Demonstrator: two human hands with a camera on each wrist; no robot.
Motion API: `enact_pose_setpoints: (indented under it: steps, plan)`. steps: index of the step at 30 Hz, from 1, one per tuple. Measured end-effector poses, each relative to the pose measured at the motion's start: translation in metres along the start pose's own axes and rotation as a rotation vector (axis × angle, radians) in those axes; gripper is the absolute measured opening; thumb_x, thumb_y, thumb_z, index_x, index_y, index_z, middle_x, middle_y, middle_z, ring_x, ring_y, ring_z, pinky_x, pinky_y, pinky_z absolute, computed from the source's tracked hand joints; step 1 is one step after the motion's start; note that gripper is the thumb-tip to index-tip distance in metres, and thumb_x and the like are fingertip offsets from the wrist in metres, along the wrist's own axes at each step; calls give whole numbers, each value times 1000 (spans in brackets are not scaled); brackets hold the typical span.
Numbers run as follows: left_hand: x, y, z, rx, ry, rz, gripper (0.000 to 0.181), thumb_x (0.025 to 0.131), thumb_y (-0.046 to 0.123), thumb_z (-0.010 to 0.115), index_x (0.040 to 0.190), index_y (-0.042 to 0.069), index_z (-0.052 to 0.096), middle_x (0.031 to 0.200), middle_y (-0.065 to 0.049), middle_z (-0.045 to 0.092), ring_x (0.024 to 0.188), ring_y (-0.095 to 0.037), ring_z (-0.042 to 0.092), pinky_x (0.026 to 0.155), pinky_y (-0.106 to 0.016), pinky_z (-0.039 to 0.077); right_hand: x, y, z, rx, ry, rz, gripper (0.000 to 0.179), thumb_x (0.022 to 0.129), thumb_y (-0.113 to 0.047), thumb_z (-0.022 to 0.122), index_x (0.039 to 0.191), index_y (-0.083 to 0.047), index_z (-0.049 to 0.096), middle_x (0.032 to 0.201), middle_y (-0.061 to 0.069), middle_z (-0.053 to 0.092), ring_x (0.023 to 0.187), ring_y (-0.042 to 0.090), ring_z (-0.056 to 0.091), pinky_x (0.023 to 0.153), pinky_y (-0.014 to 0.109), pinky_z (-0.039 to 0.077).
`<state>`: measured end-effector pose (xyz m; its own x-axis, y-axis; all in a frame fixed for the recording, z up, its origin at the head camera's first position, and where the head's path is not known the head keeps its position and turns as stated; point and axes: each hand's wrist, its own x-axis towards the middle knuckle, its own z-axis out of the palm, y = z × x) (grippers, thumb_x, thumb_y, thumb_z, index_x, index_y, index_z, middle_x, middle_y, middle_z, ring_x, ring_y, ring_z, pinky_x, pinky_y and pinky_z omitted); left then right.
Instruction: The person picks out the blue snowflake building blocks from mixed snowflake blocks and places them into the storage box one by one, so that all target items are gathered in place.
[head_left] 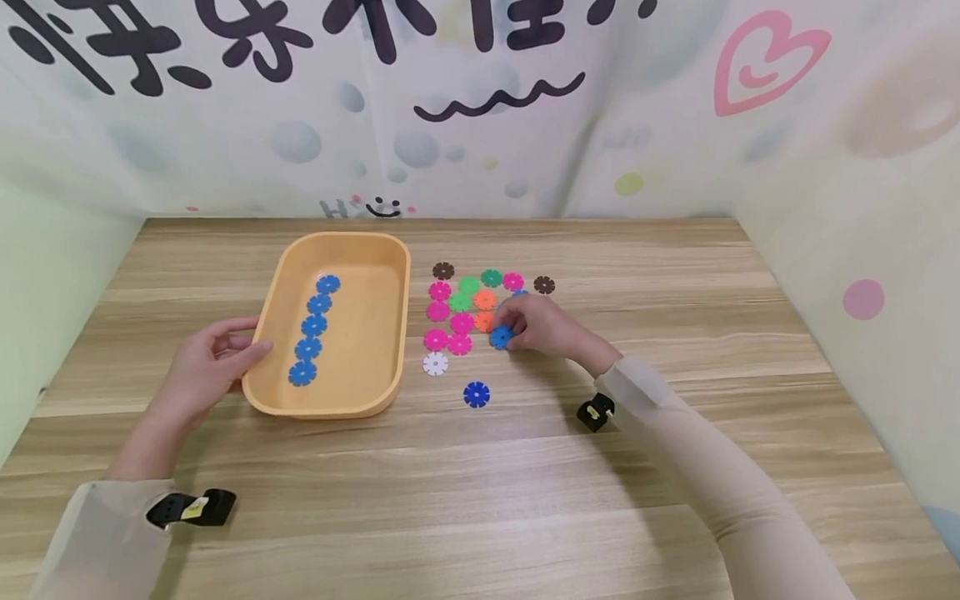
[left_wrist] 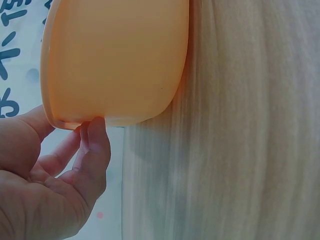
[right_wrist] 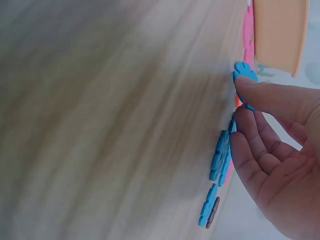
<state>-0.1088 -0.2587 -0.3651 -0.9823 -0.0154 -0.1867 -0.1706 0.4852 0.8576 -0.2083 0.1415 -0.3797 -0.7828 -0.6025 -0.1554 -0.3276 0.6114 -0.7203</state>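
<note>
Pinching a blue disc between thumb and finger of right hand, right of centre in head frame, beside loose coloured discs; remaining fingers loosely bent. Gripping tray at its left side with left hand, left of centre: thumb over rim, fingers against outer wall.

Handling (judged): disc probably very light, thin, stiff plastic; unlikely to break. Likely slippery across flat faces, with better purchase at notched edge. Best taken by edge, thumb on one face and fingertip behind. Tray probably light and rigid; best held at rim, since liable to slide if nudged.

View comparison. Visible in head view only: row of five blue discs inside tray, plus dark blue disc below centre. Visible in left wrist view: fingertips meeting outer wall, left of centre; hidden behind tray in head view. Visible in right wrist view, right of centre: held disc tilted relative to table, with further blue discs lower down, mostly covered by right hand in head view. Cannot tell whether held disc touches anything underneath.
</note>
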Motion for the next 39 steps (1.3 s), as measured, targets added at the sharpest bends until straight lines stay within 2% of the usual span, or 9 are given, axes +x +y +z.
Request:
enact_pose_setpoints:
  steps: [6, 11, 17, 25, 31, 34, 39]
  plan:
    - [0, 1, 0, 6, 3, -5, 62, 91, 30, 56, 135, -7, 33, 111, -28, 48, 70, -1, 59, 59, -28, 55, 2, 0, -1, -43, 8, -75, 22, 80, 12, 62, 96, 0, 68, 96, 8, 66, 88, 20, 60, 78, 28, 52]
    - [0, 2, 0, 16, 5, -5, 62, 92, 30, 56, 135, -7, 33, 110, -28, 48, 69, -1, 59, 59, -28, 55, 3, -3, -3, -67, 11, -84, 22, 82, 12, 59, 97, 0, 69, 98, 9, 66, 93, 22, 59, 81, 30, 51]
    - [0, 2, -1, 17, 5, -4, 61, 92, 30, 56, 135, -7, 33, 110, -28, 48, 69, -1, 59, 59, -28, 55, 7, -14, -4, -101, 18, -109, 20, 83, 9, 59, 96, -1, 70, 95, 8, 67, 88, 20, 60, 75, 28, 51]
    - [0, 1, 0, 26, 6, -2, 62, 91, 31, 56, 135, -7, 34, 110, -28, 48, 69, -1, 58, 59, -27, 55, 11, -42, -4, -91, -21, -170, 17, 84, 5, 61, 98, 0, 70, 94, 7, 66, 84, 17, 58, 72, 23, 50]
    - [0, 2, 0, 22, 6, 3, 61, 92, 29, 56, 135, -7, 33, 110, -28, 48, 69, 0, 58, 58, -27, 55, 17, -69, -1, -104, -60, -206, 18, 86, 1, 61, 99, -6, 71, 93, 0, 65, 79, 13, 54, 68, 21, 49]
    - [0, 2, 0, 27, 8, 4, 61, 92, 29, 56, 135, -7, 34, 109, -28, 49, 69, 0, 58, 58, -27, 55, 22, -85, 2, -116, -90, -253, 18, 86, 1, 61, 98, -6, 71, 93, 0, 65, 77, 12, 54, 66, 20, 49]
    - [0, 2, 1, 31, 9, 2, 60, 92, 28, 56, 135, -8, 34, 109, -28, 49, 69, 0, 58, 57, -26, 55, 34, -114, 6, -116, -162, -329, 20, 86, 4, 59, 100, -5, 71, 95, 1, 65, 82, 9, 55, 72, 16, 48]
